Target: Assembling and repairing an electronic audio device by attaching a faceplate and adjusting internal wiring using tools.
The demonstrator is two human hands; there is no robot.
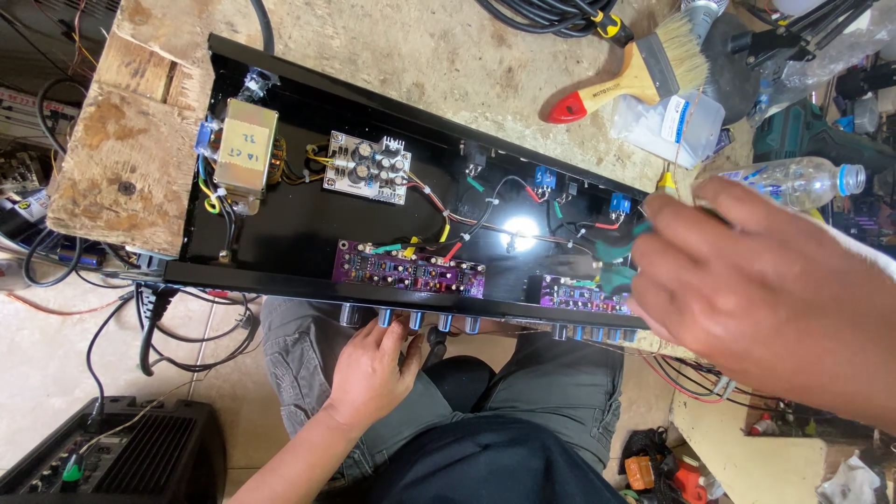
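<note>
In right hand (pixel 747 289): green-handled pliers (pixel 616 257)

This is an electronics repair workshop. A worn wooden bench (pixel 131 159) carries an open black chassis (pixel 280 224) with a transformer (pixel 245 147), a power board (pixel 367 168) and purple circuit boards (pixel 411 269) wired together. At 1 o'clock lie a paintbrush (pixel 635 75) and coiled cable (pixel 551 17); at 3 o'clock a plastic bottle (pixel 793 182). At 8 o'clock a black mixer (pixel 121 457) sits on the tiled floor (pixel 47 355) among loose cords.
</note>
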